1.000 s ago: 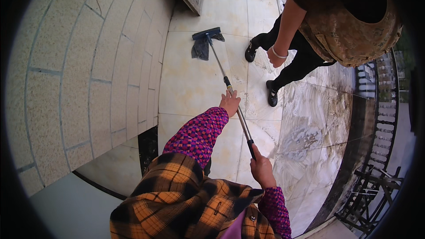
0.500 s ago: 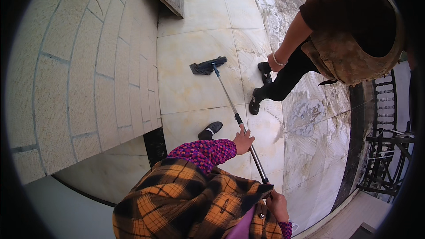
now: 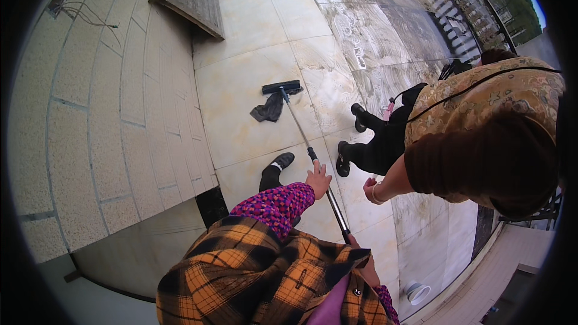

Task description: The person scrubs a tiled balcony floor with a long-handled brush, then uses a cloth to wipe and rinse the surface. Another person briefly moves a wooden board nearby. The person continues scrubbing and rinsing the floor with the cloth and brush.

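Below centre, left hand (image 3: 318,182), fingers spread, is seemingly steadying the mop pole (image 3: 311,153); right hand (image 3: 368,272), grip unclear, likely anchoring its end.

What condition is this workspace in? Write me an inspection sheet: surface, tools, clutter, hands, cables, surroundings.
Surface: tiled floor, pale with yellowish patches; dark, streaky smears toward the right.
Tools: mop handle, slanting from the person up to the blue-black mop head; a dark cloth trails from the head onto the tiles.
Clutter: wooden board by the wall at upper left; white round container at lower right.
Hands: left hand spread over the handle; right hand at its near end, partly hidden by the jacket, grip unclear.
Cables: loose wires stick out of the wall at upper left.
Surroundings: block wall on the left; another person stands close on the right.
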Demonstrator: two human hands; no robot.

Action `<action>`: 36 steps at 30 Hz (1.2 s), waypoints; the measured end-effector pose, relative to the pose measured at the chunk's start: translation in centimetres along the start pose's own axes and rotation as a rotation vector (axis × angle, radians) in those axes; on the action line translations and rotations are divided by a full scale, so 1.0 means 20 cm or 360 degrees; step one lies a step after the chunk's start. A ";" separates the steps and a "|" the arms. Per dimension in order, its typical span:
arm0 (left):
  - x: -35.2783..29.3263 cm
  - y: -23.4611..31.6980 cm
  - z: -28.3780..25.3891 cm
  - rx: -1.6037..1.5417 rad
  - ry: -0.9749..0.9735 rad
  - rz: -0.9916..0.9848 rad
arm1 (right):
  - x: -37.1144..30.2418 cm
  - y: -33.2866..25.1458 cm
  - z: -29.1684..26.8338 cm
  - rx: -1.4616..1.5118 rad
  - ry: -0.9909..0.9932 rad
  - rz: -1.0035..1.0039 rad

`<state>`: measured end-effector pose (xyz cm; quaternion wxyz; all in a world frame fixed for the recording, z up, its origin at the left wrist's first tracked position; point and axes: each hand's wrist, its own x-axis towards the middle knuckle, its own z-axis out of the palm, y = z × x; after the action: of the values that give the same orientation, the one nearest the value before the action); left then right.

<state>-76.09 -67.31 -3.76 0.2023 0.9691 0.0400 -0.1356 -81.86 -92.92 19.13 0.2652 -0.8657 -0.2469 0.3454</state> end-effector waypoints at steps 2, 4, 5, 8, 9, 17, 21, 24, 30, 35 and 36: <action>0.13 -0.12 -0.05 0.0079 0.0049 -0.0113 | 0.18 -0.03 0.01 0.0238 -0.0013 -0.0074; 0.30 -0.26 -0.14 0.0095 0.0091 -0.0195 | 0.44 -0.08 0.03 -0.0031 -0.0055 0.0135; 0.37 -0.34 -0.17 0.0121 0.0092 -0.0244 | 0.56 -0.12 0.05 -0.0168 -0.0094 0.0281; 0.68 -0.58 -0.33 0.0160 -0.0031 -0.0448 | 0.99 -0.26 0.05 -0.0304 -0.0010 0.0306; 0.79 -0.66 -0.37 0.0149 -0.0112 -0.0547 | 1.13 -0.31 0.03 -0.0380 0.0059 0.0273; 1.45 -0.90 -0.67 -0.0108 0.0273 -0.0443 | 2.06 -0.46 -0.31 -0.0642 0.0260 0.0256; 1.48 -0.76 -0.65 -0.0231 0.0323 -0.0320 | 1.96 -0.42 -0.47 -0.0649 0.0177 0.0341; 1.42 -0.55 -0.62 -0.0274 0.0230 -0.0062 | 1.72 -0.40 -0.60 -0.0516 0.0083 0.0532; 1.03 0.00 -0.50 -0.0443 -0.0121 0.0558 | 0.94 -0.36 -0.64 -0.0402 0.0177 0.0749; 0.60 0.49 -0.38 -0.0535 -0.0518 0.0931 | 0.24 -0.39 -0.66 -0.0378 0.0148 0.0974; 0.52 0.58 -0.34 -0.0536 -0.0603 0.1013 | 0.10 -0.40 -0.66 -0.0384 0.0164 0.0989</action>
<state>-62.89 -74.97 3.84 0.3937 0.8442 -0.2784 -0.2340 -73.02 -89.59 31.46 0.0550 -0.9410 0.0034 0.3339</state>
